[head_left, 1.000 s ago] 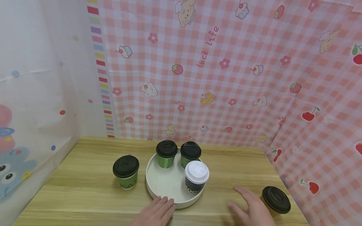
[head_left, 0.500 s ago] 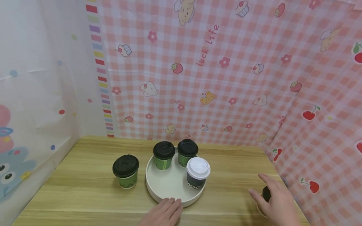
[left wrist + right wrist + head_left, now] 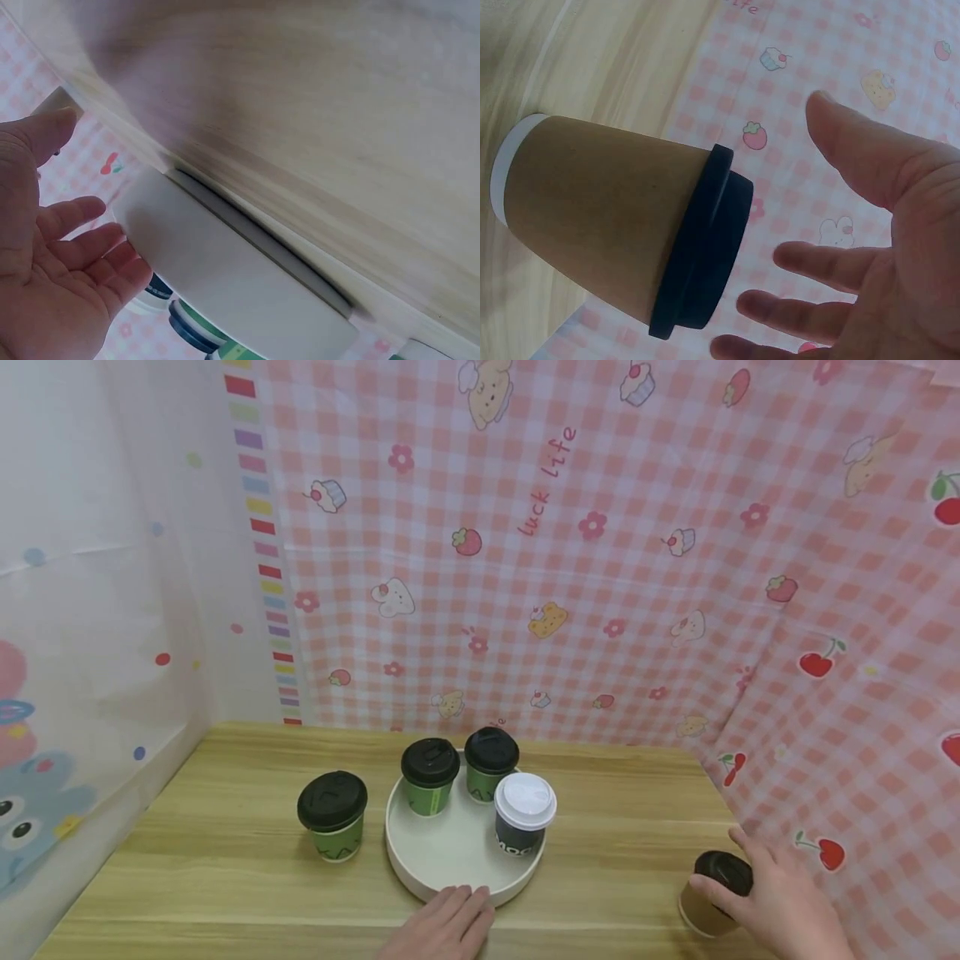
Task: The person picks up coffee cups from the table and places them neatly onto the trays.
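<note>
My right hand (image 3: pixel 783 897) is spread beside a brown paper cup (image 3: pixel 701 910) with a black lid, at the table's right side. In the right wrist view the thumb and fingers (image 3: pixel 795 311) stand apart from the black lid (image 3: pixel 705 240). With extended fingers, my left hand (image 3: pixel 442 927) touches the near rim of a round white tray (image 3: pixel 450 860). Standing on the tray are two green cups with black lids, one left (image 3: pixel 429 793) and one behind (image 3: pixel 483 781), and a dark cup with a white lid (image 3: pixel 521 827) at the right.
Another green cup (image 3: pixel 335 839) with a black lid stands on the wooden table (image 3: pixel 202 860), left of the tray. Pink checked cloth (image 3: pixel 585 577) hangs along the back and right edges, white cloth (image 3: pixel 97 610) along the left.
My right hand has moved right to the brown cup. The tray has turned counter-clockwise with its cups, while my left hand has slid right along its near rim.
</note>
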`<state>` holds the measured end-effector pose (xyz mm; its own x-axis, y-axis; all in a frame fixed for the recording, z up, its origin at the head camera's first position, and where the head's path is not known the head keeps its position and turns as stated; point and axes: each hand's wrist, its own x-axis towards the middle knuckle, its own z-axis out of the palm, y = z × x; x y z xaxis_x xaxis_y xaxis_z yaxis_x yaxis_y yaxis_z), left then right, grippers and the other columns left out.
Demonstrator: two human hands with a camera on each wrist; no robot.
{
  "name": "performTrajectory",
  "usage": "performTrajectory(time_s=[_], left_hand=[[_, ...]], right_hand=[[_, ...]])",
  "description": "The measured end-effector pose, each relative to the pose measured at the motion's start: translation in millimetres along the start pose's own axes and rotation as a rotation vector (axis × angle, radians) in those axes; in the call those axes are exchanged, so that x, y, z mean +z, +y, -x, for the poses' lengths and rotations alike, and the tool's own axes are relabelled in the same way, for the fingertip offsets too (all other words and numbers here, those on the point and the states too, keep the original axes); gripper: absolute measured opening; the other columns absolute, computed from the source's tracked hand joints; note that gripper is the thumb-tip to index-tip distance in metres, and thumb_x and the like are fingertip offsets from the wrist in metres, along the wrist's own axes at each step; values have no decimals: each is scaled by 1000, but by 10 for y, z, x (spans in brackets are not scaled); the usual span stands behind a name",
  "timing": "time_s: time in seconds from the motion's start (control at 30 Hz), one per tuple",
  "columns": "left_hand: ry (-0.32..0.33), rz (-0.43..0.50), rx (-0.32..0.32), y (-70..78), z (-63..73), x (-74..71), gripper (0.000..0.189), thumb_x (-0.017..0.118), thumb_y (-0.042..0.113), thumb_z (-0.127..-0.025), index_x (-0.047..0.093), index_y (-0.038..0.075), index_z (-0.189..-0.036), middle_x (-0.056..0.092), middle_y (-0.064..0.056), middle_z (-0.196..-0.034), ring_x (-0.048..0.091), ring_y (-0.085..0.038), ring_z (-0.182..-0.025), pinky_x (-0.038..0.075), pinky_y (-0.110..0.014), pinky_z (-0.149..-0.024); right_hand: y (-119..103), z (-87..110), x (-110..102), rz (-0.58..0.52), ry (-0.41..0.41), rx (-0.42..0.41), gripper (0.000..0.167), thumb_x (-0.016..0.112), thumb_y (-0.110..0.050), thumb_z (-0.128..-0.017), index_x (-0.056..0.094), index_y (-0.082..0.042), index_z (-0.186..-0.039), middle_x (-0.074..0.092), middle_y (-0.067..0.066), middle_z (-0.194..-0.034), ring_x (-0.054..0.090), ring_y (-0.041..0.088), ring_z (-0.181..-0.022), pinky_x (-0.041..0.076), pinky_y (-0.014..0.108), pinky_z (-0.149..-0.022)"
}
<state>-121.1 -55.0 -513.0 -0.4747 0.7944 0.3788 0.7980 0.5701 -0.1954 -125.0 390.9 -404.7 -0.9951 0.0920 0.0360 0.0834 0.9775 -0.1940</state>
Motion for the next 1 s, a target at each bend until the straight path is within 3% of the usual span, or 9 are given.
performTrajectory(time_s=[0.27, 0.5, 1.0], left_hand=[[-5, -14, -9, 10, 0, 7, 63, 35, 64, -111, 64, 12, -130, 68, -6, -136, 65, -16, -120, 58, -29, -105], [-11, -27, -8, 11, 7, 0, 62, 35, 64, -111, 64, 12, -129, 67, -6, -137, 64, -16, -120, 57, -29, -106], [26, -42, -2, 14, 19, 22, 59, 36, 62, -111, 66, 13, -127, 67, -5, -136, 64, -15, -119, 58, -28, -104]], right_hand=[[14, 7, 26, -2, -114, 23, 117, 70, -84, -82, 40, -1, -158, 46, 42, -151, 55, 62, -127, 55, 67, -80], [41, -3, 83, 6, -123, -9, 110, 79, -73, -82, 45, 3, -154, 50, 44, -146, 54, 61, -130, 56, 66, -83], [94, -48, 171, 10, -130, 9, 110, 84, -65, -81, 43, 6, -153, 52, 44, -144, 56, 60, -127, 55, 69, -88]])
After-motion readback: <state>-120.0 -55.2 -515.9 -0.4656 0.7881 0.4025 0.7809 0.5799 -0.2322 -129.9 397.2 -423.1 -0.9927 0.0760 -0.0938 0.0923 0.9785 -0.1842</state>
